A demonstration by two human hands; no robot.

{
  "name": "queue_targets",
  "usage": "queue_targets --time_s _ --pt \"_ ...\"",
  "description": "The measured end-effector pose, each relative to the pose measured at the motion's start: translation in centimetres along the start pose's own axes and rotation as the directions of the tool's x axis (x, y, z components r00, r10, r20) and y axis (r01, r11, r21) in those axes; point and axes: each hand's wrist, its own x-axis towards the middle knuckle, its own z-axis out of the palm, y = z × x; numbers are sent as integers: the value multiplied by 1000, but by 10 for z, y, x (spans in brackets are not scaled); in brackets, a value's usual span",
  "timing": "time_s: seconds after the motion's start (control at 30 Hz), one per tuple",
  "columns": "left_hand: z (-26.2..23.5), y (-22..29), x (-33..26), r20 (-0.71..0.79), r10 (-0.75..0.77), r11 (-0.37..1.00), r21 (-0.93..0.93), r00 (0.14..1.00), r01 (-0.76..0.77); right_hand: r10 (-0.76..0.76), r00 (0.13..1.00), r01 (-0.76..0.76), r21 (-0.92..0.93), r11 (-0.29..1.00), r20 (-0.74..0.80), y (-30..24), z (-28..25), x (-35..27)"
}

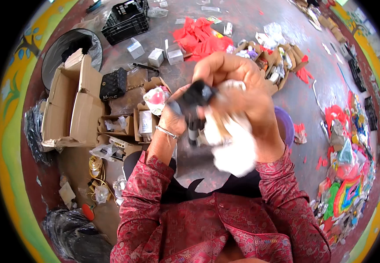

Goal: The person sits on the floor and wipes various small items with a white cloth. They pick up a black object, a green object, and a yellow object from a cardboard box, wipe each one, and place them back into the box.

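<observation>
Up in front of my chest, my left hand (175,119) grips a small black object (194,97) with a dark cylindrical part hanging below it. Motion blur hides what kind of object it is. My right hand (249,103) is closed around a bunched white cloth (236,151), which droops beneath its fingers. The cloth and the black object are close together, and the right fingers reach over the object's right end. Just left of my left wrist is a pink-and-white item (156,99) by the cardboard boxes.
An open cardboard box (73,107) stands at left near a black quilted bag (113,84) and smaller boxes. Farther off are a black crate (125,21), white cartons (156,57) and red cloth (201,39). At right, a purple tub (285,122) and a colourful heap (345,175).
</observation>
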Motion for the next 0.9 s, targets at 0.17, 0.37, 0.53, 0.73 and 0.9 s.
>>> queue_targets --time_s 0.17,0.37,0.53,0.73,0.9 --pt "-6 1 4 56 130 991 5 990 -130 -177 967 81 -442 893 -181 37 -32 26" --pt "-2 11 -1 89 260 960 78 961 -267 -205 934 52 -458 887 -291 62 -45 34" --pt "4 15 -7 129 309 946 60 942 -318 -335 916 118 -651 750 -220 73 -47 34" --pt "2 21 -9 116 352 935 -4 929 -354 -491 869 152 -976 159 56 80 -29 30" --pt "8 27 -11 47 320 947 -33 946 -319 -361 932 87 -943 322 -37 86 -29 30"
